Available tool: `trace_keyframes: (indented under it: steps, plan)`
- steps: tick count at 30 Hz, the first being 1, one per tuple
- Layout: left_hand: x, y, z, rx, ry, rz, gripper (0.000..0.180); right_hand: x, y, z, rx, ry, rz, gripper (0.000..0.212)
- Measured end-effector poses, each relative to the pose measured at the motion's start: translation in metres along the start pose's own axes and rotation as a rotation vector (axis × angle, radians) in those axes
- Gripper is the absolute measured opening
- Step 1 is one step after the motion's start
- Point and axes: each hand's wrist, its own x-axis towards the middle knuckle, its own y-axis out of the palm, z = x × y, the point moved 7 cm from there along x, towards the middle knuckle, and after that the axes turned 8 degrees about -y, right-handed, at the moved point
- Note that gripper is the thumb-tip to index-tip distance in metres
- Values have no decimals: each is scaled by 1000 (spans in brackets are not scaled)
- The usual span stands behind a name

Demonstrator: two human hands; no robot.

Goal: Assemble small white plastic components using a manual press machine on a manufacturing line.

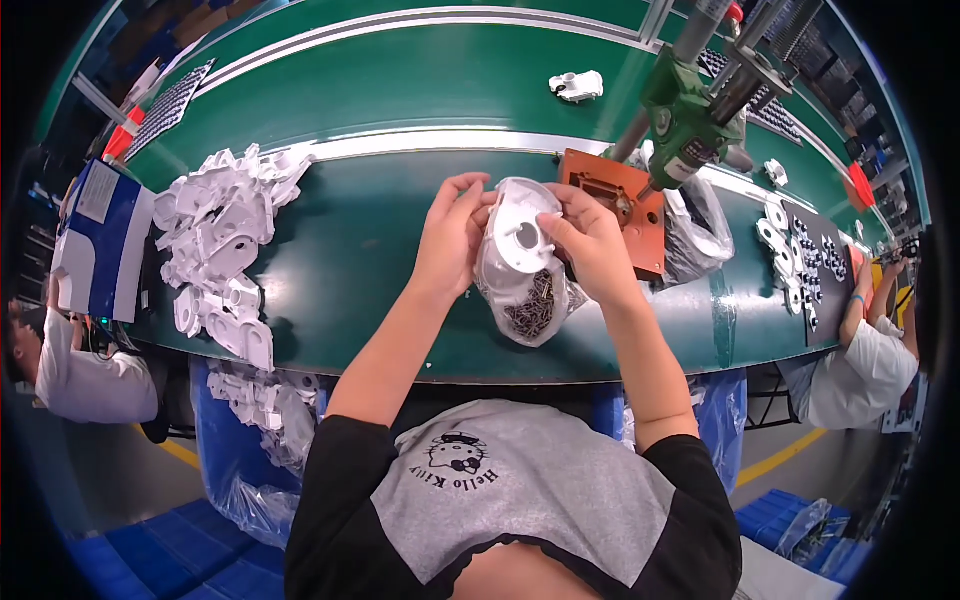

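Both my hands hold one white plastic housing part [522, 236] with a round hole in its middle, raised above the green bench [370, 260]. My left hand [452, 237] pinches its left edge with fingertips at the top. My right hand [590, 243] grips its right side. Just below the part lies a clear bag of small dark screws [530, 308]. Behind my right hand sits an orange-brown fixture block [622, 196].
A pile of white plastic parts [225, 240] lies at the left, more fill a blue bin [255, 420] below the bench. A green press tool [690, 115] hangs at upper right. Other people sit at far left and far right. A dark tray of small parts [810, 260] lies right.
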Motion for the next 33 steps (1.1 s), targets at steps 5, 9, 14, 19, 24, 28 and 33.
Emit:
trace_keyframes:
  steps: [5, 9, 14, 19, 24, 28, 33]
  plan:
    - [-8, -13, 27, -52, 140, -72, 23, 4, -14, -32, 273, -26, -193, 36]
    - [-7, -22, 44, 43, -131, -14, 26, 5, -14, -36, 388, -19, -239, 35]
    - [-14, -5, 31, 451, 9, 80, 28, 8, -20, -31, 412, -14, -349, 34]
    - [-15, 3, 37, 157, -45, 121, 19, 8, -17, -34, 522, 27, -347, 33]
    - [-13, 1, 40, 213, -16, 91, 25, 1, -14, -28, 295, -13, -250, 34]
    - [-14, 2, 43, 134, -3, 21, 21, -2, -9, -27, 82, -18, -180, 35]
    - [-16, -1, 42, 271, 95, 4, 17, -5, -11, -31, 164, 65, -171, 33]
